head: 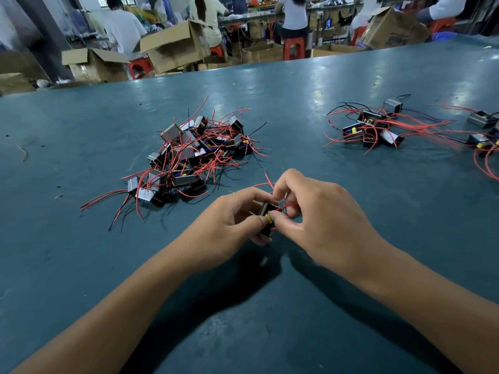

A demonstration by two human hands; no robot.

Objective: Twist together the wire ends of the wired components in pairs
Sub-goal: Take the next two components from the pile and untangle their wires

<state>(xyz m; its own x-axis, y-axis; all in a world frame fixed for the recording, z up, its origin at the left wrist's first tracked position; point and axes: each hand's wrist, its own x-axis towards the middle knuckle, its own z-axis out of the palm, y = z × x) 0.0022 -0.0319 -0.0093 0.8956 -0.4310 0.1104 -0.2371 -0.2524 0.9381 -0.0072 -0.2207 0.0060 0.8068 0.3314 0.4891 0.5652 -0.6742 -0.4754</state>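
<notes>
Left hand point(237, 214) grips wired component point(266, 215) steady above desk point(81, 265); right hand point(321, 211) fingers pinch its red wire point(286, 205), likely for twisting

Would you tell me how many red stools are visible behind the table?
4, perhaps more hidden: one by the left boxes, one further right, one centre, one far right.

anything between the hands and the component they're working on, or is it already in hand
Nothing visible stands between them: the left hand and right hand both already hold the component and its red wires, above the table.
</notes>
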